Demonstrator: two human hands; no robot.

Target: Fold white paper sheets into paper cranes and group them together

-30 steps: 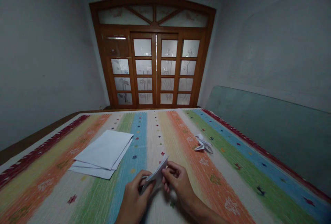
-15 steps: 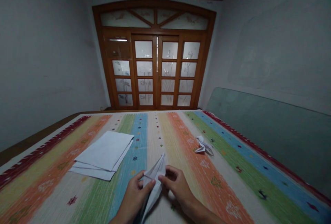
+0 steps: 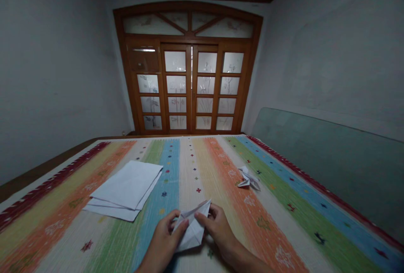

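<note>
Both my hands pinch a partly folded white paper piece [image 3: 193,226] low in the middle of the view, just above the striped cloth. My left hand [image 3: 162,241] grips its left edge with thumb and fingers closed. My right hand [image 3: 217,230] holds its right side, thumb on top. The paper lies fairly flat, with one point toward the far right. A finished folded paper figure [image 3: 248,178] rests on the cloth beyond my right hand.
A stack of plain white sheets [image 3: 128,189] lies to the left on the colourful striped cloth [image 3: 284,222]. A green padded panel [image 3: 331,155] lines the right wall. Wooden glazed doors [image 3: 189,88] stand at the far end.
The folded paper stood up on edge, pointing away from me half a second ago. Now it is turned down and spread flatter between my hands, which stay in the same spot.
</note>
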